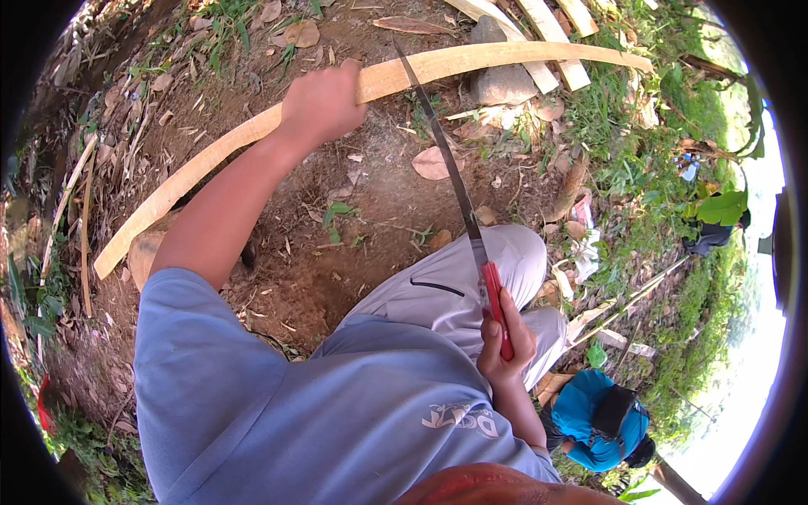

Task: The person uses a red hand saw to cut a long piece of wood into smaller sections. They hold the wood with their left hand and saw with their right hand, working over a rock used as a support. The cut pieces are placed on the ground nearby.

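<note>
The long plank (252, 139) was bare, pale wood, freshly split and matt, its face smooth with faint grain. Crossing it, the knife's blade (442, 143) was dull grey metal, worn and without shine, while its handle (497, 307) was glossy red plastic. Beyond the plank, a rock (501, 80) looked rough and grey, and more split wooden slats (551, 34) lay pale and matt. Below the plank, the ground (370, 194) was dry, crumbly brown soil with brittle dead leaves. The trousers (454, 278) were smooth grey cloth; the shirt (278, 396) was soft, matt blue cloth.
</note>
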`<state>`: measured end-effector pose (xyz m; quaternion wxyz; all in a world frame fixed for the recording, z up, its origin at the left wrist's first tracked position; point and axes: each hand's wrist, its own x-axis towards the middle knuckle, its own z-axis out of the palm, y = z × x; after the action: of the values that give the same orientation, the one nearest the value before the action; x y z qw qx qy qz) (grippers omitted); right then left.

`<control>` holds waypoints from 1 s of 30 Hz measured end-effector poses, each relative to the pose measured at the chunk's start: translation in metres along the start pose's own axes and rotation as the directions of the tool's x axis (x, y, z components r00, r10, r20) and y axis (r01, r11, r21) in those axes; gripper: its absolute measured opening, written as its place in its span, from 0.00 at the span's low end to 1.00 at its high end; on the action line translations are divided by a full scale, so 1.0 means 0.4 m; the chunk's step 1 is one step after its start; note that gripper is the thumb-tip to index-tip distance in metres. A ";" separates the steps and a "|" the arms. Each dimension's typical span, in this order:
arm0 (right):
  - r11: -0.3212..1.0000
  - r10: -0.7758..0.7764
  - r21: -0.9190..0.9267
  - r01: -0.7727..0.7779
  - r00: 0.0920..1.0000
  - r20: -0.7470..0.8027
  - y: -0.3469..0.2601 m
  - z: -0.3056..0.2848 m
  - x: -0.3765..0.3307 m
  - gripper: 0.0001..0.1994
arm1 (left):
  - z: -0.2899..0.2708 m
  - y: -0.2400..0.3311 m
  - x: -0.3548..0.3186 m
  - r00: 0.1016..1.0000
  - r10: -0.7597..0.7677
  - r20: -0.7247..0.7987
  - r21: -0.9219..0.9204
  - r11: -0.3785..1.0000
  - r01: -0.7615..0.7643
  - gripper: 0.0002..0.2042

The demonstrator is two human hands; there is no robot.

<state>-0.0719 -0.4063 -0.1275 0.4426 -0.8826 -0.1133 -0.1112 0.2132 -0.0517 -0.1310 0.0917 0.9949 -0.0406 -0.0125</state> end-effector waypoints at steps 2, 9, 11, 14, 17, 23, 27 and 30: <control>0.998 0.037 0.045 -0.037 0.999 0.002 -0.043 0.021 0.102 0.22 | 0.003 0.002 0.001 1.000 0.007 -0.013 0.008 1.000 -0.007 0.20; 0.958 -0.012 0.283 0.054 0.989 -0.148 -0.070 0.285 0.559 0.21 | 0.008 0.011 0.014 1.000 0.002 -0.010 0.012 1.000 -0.002 0.19; 0.934 0.052 0.357 0.005 0.987 -0.150 -0.070 0.327 0.607 0.20 | 0.004 0.002 0.014 0.999 0.037 -0.021 0.016 0.999 -0.037 0.19; 0.961 0.006 0.276 0.003 0.999 -0.034 0.007 0.320 0.476 0.23 | -0.005 -0.003 0.013 0.999 0.032 0.002 0.023 0.999 -0.032 0.19; 0.979 0.015 0.202 -0.006 0.999 -0.045 0.005 0.172 0.229 0.24 | 0.010 0.002 0.006 0.996 -0.033 0.084 0.001 0.999 0.033 0.20; 0.987 -0.074 0.144 0.072 0.997 0.007 -0.116 0.170 0.369 0.24 | 0.009 0.010 0.015 0.999 0.014 0.031 0.018 1.000 -0.014 0.19; 0.974 -0.024 0.222 0.047 0.994 -0.108 -0.066 0.225 0.407 0.25 | -0.017 0.018 0.027 0.998 -0.008 0.070 0.050 0.999 0.004 0.19; 0.992 -0.086 0.088 0.090 0.995 -0.049 -0.096 0.100 0.208 0.24 | -0.016 0.009 0.036 0.997 -0.024 0.078 0.036 0.999 0.021 0.19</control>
<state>-0.0004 -0.3431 -0.0972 0.4791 -0.8531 -0.1468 -0.1454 0.2277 -0.0552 -0.1242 0.0722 0.9955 -0.0331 -0.0518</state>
